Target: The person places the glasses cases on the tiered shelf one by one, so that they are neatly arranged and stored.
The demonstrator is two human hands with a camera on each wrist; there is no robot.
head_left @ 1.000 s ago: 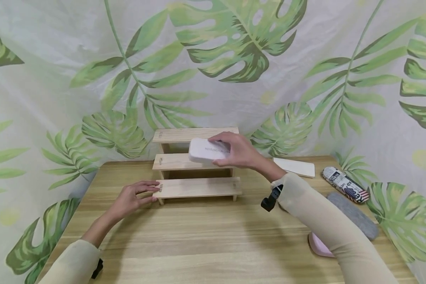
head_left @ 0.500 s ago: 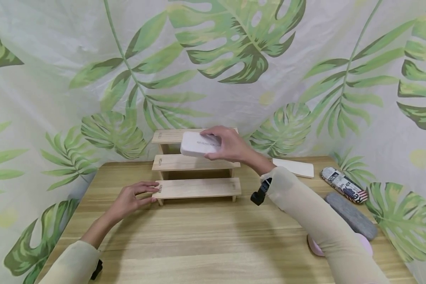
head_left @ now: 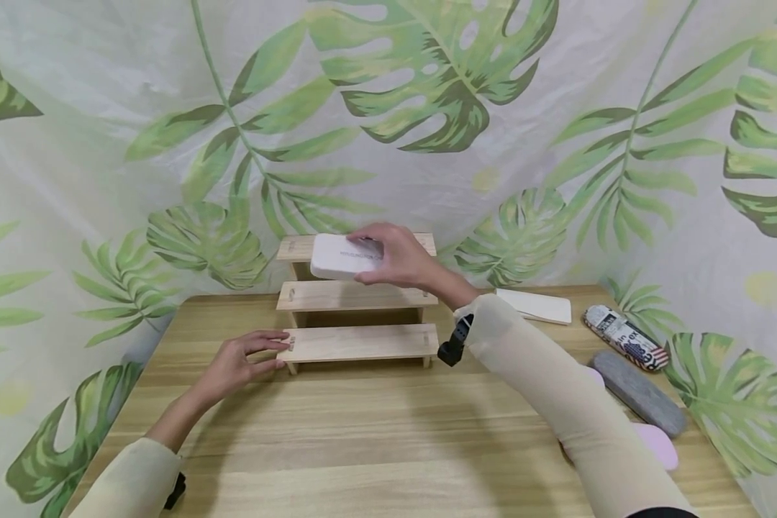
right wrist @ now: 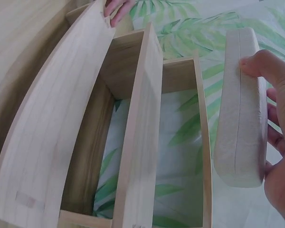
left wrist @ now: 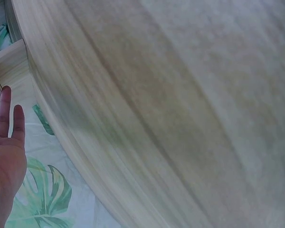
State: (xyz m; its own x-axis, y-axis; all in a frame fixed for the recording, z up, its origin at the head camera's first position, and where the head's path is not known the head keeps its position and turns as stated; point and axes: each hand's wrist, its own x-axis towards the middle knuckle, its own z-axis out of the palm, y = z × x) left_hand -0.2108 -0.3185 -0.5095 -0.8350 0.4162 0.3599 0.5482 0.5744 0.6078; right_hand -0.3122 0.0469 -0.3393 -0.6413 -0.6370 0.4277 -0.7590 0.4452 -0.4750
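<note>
A white, round-cornered glasses case (head_left: 333,255) with faint lettering is held up by my right hand (head_left: 403,259), thumb along one long side and fingers along the other. It overlaps the top step of a three-tier wooden stand (head_left: 359,342) in the head view. From the right wrist, the seam along the case (right wrist: 237,107) shows, with the case beyond the stand's highest board (right wrist: 205,137). My left hand (head_left: 236,365) touches the left end of the lowest step, fingers extended onto the board and thumb near its front edge. The left wrist view shows these fingers (left wrist: 4,114) nearly straight.
Along the right of the wooden table (head_left: 337,446) lie a flat white piece (head_left: 537,306), a printed glasses case (head_left: 624,337), a grey felt case (head_left: 637,394) and a pink case (head_left: 657,444). My right sleeve partly covers the pink one. A leaf-patterned sheet hangs behind.
My right hand has carried the white glasses case left and slightly up, from the middle step's height to across the top step. The left hand has stayed at the stand's end.
</note>
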